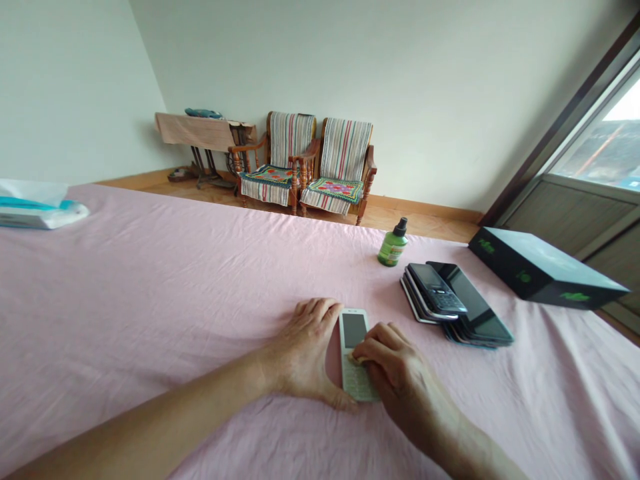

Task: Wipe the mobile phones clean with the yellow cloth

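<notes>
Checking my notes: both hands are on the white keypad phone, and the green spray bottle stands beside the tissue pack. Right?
No. In the head view the left hand and right hand are on the white keypad phone, but the green spray bottle stands beside the stack of dark phones.

Matt pink cloth (150, 287), glossy phones (470, 307)

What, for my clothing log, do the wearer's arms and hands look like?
Both forearms are bare up to the frame edge, with no sleeves showing. The left hand and right hand wear no gloves. No watch, ring or bracelet is visible.
</notes>
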Demonstrator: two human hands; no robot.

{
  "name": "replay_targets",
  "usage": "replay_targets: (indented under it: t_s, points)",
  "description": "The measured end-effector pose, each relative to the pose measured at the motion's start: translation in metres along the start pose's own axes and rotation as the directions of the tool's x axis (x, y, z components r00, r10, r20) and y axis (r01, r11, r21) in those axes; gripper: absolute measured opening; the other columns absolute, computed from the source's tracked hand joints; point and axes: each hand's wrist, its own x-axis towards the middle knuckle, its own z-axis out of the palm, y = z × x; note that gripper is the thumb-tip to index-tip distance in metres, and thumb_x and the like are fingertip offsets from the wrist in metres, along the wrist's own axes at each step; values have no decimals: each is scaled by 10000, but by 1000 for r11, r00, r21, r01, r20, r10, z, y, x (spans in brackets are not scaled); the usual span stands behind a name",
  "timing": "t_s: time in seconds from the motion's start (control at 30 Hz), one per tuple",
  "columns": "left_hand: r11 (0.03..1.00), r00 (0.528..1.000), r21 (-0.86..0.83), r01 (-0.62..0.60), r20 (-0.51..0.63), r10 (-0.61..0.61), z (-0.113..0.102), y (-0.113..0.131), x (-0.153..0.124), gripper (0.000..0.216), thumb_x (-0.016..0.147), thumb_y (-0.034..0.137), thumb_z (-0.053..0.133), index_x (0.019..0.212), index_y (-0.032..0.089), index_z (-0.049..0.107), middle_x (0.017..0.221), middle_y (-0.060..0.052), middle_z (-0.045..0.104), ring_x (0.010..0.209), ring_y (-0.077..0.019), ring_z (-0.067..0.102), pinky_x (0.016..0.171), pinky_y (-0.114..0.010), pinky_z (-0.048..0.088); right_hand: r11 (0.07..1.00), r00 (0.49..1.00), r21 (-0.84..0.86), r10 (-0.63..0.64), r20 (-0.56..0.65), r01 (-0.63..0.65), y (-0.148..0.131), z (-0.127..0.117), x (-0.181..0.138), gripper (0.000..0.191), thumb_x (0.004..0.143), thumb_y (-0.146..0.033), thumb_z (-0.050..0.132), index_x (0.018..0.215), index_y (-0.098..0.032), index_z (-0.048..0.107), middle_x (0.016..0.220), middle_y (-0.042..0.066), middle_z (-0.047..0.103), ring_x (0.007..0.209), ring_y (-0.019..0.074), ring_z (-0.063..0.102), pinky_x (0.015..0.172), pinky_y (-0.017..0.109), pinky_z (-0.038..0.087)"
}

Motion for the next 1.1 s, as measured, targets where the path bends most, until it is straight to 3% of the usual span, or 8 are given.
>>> replay_targets:
  t_s: [0.27, 0.4, 0.5, 0.7, 1.1]
  points:
    - [1000, 1000, -2, -13, -8, 13, -1, 1, 1, 993, 430, 637, 761, 1266, 232, 411, 1235, -109, 476, 1144, -350, 451, 1016, -495, 325, 994, 997, -101, -38, 70, 44, -10, -5, 1, 283, 860, -2, 444, 795, -201, 635, 835, 43, 571, 771, 180, 489, 646, 277, 376]
    - [1000, 1000, -4, -13, -9, 13, -1, 0, 1, 1010, 421, 637, 763, 1270, 226, 401, 1244, -114, 473, 1152, -357, 445, 1014, -499, 324, 996, 997, -93, -2, 82, 9, -13, -5, -4, 259, 743, 51, 495, 712, -191, 582, 796, 21, 556, 762, 174, 485, 648, 278, 359]
    - [1000, 1000, -4, -7, -5, 7, -2, 0, 1, 1010, 428, 642, 759, 1272, 223, 396, 1241, -115, 476, 1143, -355, 450, 1004, -498, 333, 999, 999, -5, 51, 20, -51, -10, -2, -7, 274, 687, 74, 479, 687, -186, 563, 777, 13, 542, 748, 161, 497, 635, 267, 356]
    - [999, 999, 2, -44, -18, 44, 0, -1, 2, 995, 437, 636, 760, 1264, 218, 398, 1210, -108, 489, 1114, -337, 462, 992, -477, 347, 994, 994, 91, 67, -91, -59, -9, 8, -6, 223, 794, 6, 484, 785, -185, 601, 802, 20, 551, 743, 156, 512, 630, 267, 365]
    - [997, 997, 32, -67, -33, 68, 2, -2, 2, 976, 406, 532, 795, 1242, 213, 404, 1210, -104, 485, 1121, -324, 462, 999, -456, 352, 1000, 1000, -16, 8, 13, -8, -22, 18, -1, 261, 837, 14, 475, 771, -179, 638, 834, 60, 585, 773, 191, 501, 652, 299, 405]
